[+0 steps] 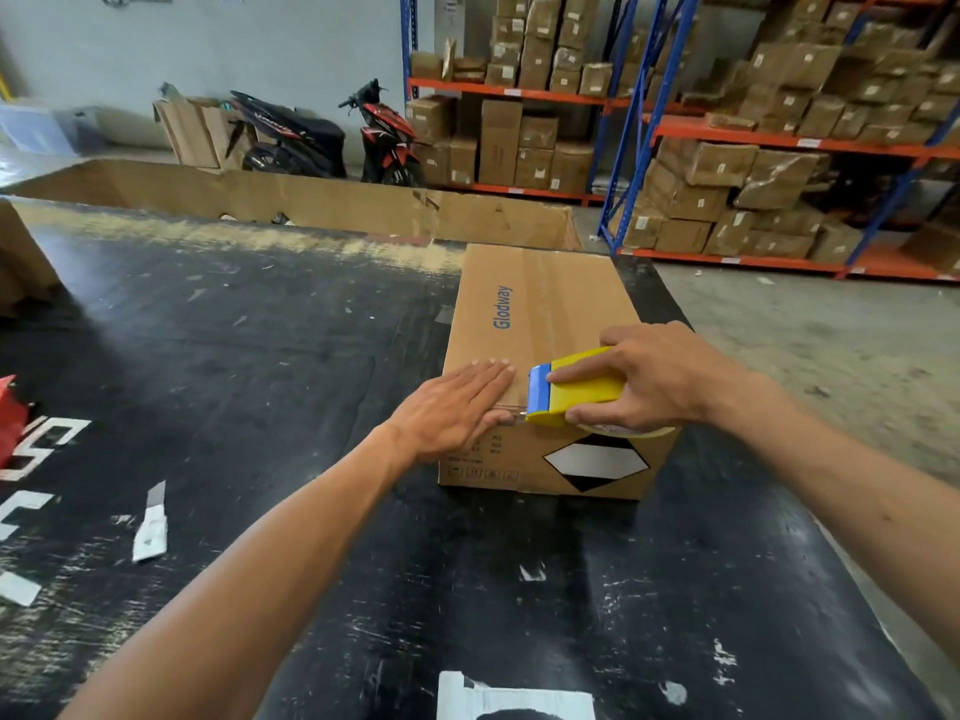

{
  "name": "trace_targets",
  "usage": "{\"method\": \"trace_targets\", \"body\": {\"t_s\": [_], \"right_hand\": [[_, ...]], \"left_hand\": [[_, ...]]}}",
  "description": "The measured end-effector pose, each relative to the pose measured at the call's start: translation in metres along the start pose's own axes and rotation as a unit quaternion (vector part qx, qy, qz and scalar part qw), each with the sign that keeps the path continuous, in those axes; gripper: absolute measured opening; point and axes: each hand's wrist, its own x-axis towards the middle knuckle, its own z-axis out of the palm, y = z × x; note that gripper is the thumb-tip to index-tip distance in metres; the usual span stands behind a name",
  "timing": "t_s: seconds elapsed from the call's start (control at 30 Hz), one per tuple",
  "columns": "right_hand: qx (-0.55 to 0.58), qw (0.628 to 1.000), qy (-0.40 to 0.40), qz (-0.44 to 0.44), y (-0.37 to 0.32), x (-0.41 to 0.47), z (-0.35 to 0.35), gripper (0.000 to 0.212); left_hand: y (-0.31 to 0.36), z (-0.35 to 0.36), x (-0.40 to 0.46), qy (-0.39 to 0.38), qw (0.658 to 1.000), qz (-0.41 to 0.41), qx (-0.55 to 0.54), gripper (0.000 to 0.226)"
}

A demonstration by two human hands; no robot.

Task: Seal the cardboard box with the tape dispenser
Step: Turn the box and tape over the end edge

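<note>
A closed brown cardboard box point(540, 314) printed "Glodway" lies on the black table point(260, 356), right of centre. A strip of clear tape runs along its top seam. My right hand point(654, 379) grips a yellow and blue tape dispenser point(576, 389) at the box's near top edge, its blade end pointing left. My left hand point(457, 407) lies flat, fingers together, on the near left part of the box top, its thumb over the front edge right beside the dispenser's blade.
Paper scraps and labels point(150, 527) litter the scuffed table. A red object point(10, 413) sits at the left edge. A large open carton point(311, 200) stands behind the table. Two motorbikes point(332, 132) and shelves of boxes point(753, 148) fill the background.
</note>
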Motion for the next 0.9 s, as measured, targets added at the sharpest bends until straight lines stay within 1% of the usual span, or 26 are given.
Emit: {"method": "trace_targets", "body": {"t_s": [0.13, 0.3, 0.43, 0.5, 0.6, 0.7, 0.77, 0.83, 0.9], "right_hand": [[0.024, 1.0, 0.005, -0.012, 0.017, -0.014, 0.006, 0.061], [0.042, 0.999, 0.004, 0.005, 0.06, -0.054, 0.011, 0.058], [0.005, 1.0, 0.007, -0.002, 0.064, -0.057, 0.02, 0.068], [-0.024, 1.0, -0.009, 0.008, 0.059, -0.052, 0.018, 0.073], [-0.054, 0.998, -0.037, 0.009, 0.054, -0.047, 0.014, 0.065], [-0.06, 0.997, -0.045, 0.011, 0.052, -0.048, 0.015, 0.057], [-0.061, 0.997, -0.038, 0.004, 0.051, -0.049, 0.015, 0.056], [-0.063, 0.998, -0.027, 0.001, 0.05, -0.05, 0.016, 0.054], [-0.055, 0.998, -0.018, -0.002, 0.052, -0.05, 0.017, 0.055]], "left_hand": [[-0.002, 0.001, -0.001, 0.005, 1.0, -0.004, 0.001, 0.083], [-0.001, 0.001, -0.002, 0.004, 1.0, 0.004, 0.015, 0.072], [-0.001, 0.001, -0.001, 0.012, 0.999, 0.018, 0.026, 0.067], [0.0, -0.002, -0.001, 0.001, 0.999, 0.024, 0.036, 0.067], [0.005, -0.012, 0.001, -0.022, 0.998, 0.026, 0.05, 0.069], [0.018, -0.018, 0.013, 0.004, 0.996, 0.025, 0.087, 0.075], [0.031, -0.019, 0.025, 0.02, 0.996, 0.025, 0.082, 0.078], [0.043, -0.016, 0.042, 0.018, 0.996, 0.052, 0.076, 0.079], [0.052, -0.012, 0.058, -0.006, 0.993, 0.08, 0.082, 0.079]]}}
